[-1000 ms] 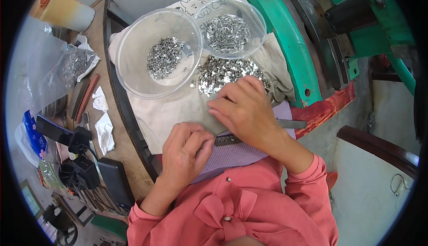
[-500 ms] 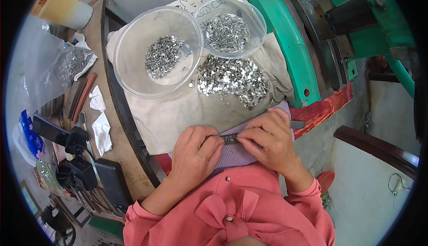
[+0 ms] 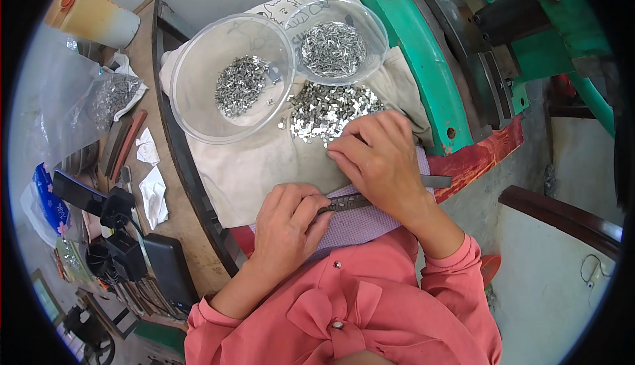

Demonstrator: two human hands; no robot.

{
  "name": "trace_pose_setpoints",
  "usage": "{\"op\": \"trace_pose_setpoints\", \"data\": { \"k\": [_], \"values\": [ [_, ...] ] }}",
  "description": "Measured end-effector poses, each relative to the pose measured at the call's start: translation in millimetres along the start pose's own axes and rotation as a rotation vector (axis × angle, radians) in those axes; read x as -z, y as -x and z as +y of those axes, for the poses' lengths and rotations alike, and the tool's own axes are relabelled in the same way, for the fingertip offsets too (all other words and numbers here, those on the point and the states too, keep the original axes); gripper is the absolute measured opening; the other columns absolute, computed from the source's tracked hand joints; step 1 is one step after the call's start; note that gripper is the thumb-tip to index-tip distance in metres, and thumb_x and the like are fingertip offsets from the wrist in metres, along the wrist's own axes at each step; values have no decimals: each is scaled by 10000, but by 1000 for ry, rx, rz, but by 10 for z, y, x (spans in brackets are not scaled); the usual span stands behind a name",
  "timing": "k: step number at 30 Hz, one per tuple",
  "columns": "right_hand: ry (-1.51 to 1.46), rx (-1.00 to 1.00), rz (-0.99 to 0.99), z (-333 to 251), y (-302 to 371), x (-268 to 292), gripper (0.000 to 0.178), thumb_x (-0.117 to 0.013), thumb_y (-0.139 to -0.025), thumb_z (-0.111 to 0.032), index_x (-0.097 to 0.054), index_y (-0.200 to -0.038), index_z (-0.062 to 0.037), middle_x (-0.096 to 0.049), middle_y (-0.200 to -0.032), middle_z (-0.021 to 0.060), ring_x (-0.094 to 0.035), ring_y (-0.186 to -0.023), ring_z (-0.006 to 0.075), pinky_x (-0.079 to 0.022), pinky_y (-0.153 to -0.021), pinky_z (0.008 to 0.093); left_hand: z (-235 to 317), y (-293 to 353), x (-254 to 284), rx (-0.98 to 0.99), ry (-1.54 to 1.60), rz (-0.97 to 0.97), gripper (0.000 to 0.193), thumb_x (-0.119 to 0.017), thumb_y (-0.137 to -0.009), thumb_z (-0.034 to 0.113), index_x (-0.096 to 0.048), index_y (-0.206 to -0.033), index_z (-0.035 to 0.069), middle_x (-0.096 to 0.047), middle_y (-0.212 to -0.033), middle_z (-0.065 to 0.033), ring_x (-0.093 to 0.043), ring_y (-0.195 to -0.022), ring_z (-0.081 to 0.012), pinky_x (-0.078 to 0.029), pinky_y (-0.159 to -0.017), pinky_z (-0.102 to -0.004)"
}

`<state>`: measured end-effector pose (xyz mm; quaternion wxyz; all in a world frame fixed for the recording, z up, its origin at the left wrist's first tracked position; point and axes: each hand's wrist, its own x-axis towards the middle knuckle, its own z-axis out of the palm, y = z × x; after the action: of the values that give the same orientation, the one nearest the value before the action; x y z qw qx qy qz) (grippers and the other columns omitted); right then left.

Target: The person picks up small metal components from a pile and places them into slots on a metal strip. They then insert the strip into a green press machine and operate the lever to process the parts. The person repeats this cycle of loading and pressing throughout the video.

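Right hand (image 3: 377, 156) hangs at the near-right edge of a loose pile of small, shiny silver metal pieces (image 3: 331, 117), palm down, with its fingers curled and the thumb drawn in toward the forefinger; whether a piece sits between those tips, or whether they touch the pile, I cannot tell. From these fingertips the pile lies to the far side and spreads left, while the back of the hand hides part of its near-right side. Left hand (image 3: 291, 219) is well apart from the pile, nearer and farther left, its thumb and bent forefinger gripping the left end of a dark, narrow, notched metal bar (image 3: 350, 202). That bar's long axis runs left to right, its right end slanting slightly to the far side and passing out of sight by the right hand. It lies over a lavender woven cloth (image 3: 357, 223), on the near side of the pile, with a strip of beige cloth (image 3: 245, 186) between the two. Beyond the right wrist, a flat grey metal strip (image 3: 436, 181) shows; the hand hides whether it joins the bar.
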<state>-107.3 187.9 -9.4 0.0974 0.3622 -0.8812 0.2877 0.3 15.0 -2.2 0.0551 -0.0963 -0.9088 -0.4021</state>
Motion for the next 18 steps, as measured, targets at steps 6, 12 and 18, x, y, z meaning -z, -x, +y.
{"op": "trace_pose_setpoints", "data": {
  "k": [6,12,18],
  "values": [
    [-80,-39,42,-25,26,59,130,-762,-774,-92,-664,-860,-100,-603,-942,33,-576,-925,260,-410,-916,423,8,-42,-59,-60,-11,-15,300,-827,-700,41,-653,-943,72,-645,-960,-80,-593,-859,-296,-480,-720,-399],
    [-161,-106,18,-108,404,325,164,-791,-742,-92,-687,-868,-96,-631,-981,33,-591,-899,252,-416,-879,415,15,-84,-114,-70,-15,-12,253,-817,-715,57,-651,-905,76,-645,-942,-68,-593,-855,-287,-479,-734,-396],
    [-208,-128,-37,-190,655,290,193,-806,-728,-90,-716,-898,-105,-638,-954,19,-600,-897,242,-421,-861,419,10,-87,-139,-87,-45,-20,243,-815,-723,69,-647,-898,74,-645,-933,-63,-592,-856,-287,-479,-749,-397]
  ]
}}
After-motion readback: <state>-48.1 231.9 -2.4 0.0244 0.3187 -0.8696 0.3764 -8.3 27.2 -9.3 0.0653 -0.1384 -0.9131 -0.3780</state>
